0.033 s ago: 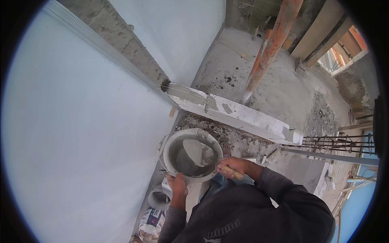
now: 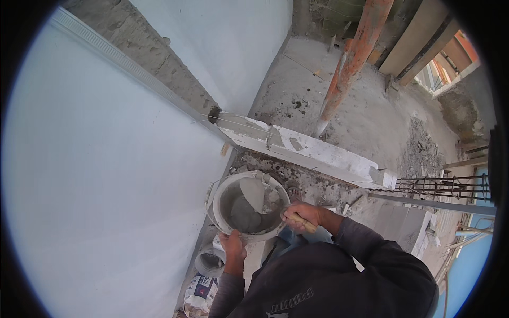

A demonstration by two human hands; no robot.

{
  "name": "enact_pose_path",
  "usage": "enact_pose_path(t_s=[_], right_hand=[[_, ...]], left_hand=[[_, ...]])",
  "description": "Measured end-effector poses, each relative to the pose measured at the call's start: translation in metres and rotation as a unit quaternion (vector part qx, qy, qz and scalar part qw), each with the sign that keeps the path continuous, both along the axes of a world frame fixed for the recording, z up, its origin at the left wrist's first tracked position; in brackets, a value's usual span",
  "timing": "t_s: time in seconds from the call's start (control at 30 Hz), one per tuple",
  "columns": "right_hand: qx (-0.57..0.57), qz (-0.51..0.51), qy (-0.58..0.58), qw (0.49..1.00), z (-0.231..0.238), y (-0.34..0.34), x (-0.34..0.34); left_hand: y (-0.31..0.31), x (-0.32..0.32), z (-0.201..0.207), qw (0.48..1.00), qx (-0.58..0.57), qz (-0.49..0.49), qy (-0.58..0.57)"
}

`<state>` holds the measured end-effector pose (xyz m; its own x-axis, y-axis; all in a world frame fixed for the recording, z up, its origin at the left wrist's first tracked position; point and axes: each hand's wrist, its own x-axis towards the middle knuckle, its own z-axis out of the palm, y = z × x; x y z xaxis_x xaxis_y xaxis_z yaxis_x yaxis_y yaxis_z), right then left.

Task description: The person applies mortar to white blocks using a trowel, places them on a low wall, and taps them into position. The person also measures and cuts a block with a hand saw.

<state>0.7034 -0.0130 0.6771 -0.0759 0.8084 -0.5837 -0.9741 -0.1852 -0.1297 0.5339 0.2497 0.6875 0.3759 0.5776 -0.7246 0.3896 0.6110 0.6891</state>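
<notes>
A whitish round bucket [image 2: 218,209] with grey mortar [image 2: 242,216] inside is in front of me. My left hand [image 2: 233,246] grips its near rim from below left. In my right hand [image 2: 309,211] is a trowel, my fingers closed round its wooden handle [image 2: 303,223] at the bucket's right rim. The broad blade [image 2: 253,193] of the trowel lies within the bucket, its face coated grey. Part of the trowel between blade and handle is hard to make out.
Beyond the bucket runs a low white block wall [image 2: 318,151] with a string along its left end. A smooth white wall [image 2: 111,175] stands close at left. An orange post [image 2: 350,69] rises behind. Below left are another container [image 2: 210,261] and a bag [image 2: 200,292]; rebar [image 2: 445,186] juts at right.
The bucket sits very slightly lower in the picture, and the view has shifted a little. Both hands keep their grips.
</notes>
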Motion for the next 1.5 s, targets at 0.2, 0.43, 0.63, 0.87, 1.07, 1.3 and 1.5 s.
enact_pose_path(t_s=[0.2, 0.43, 0.63, 0.87, 1.07, 1.3, 1.5], right_hand=[[-0.14, -0.077, -0.34, 0.927, -0.046, 0.039, 0.12], [-0.431, 0.134, -0.725, 0.52, -0.12, 0.052, 0.156], [-0.478, 0.175, -0.707, 0.492, -0.127, 0.015, 0.124], [-0.562, 0.067, -0.619, 0.545, -0.151, 0.037, 0.077], [-0.578, -0.081, -0.553, 0.594, -0.171, 0.162, 0.067], [-0.634, 0.026, -0.636, 0.44, -0.172, 0.202, 0.089], [-0.659, 0.095, -0.632, 0.397, -0.181, 0.048, 0.056]], left_hand=[[0.002, -0.019, -0.013, 0.997, -0.021, 0.031, 0.065], [0.032, -0.077, -0.02, 0.979, -0.03, 0.111, 0.166], [0.105, -0.187, -0.063, 0.923, 0.1, -0.265, 0.26], [0.183, -0.265, -0.111, 0.696, 0.261, -0.571, 0.349], [0.182, -0.279, -0.124, 0.778, 0.198, -0.481, 0.352], [0.189, -0.282, -0.122, 0.823, 0.165, -0.417, 0.347], [0.182, -0.269, -0.124, 0.851, 0.145, -0.377, 0.336]])
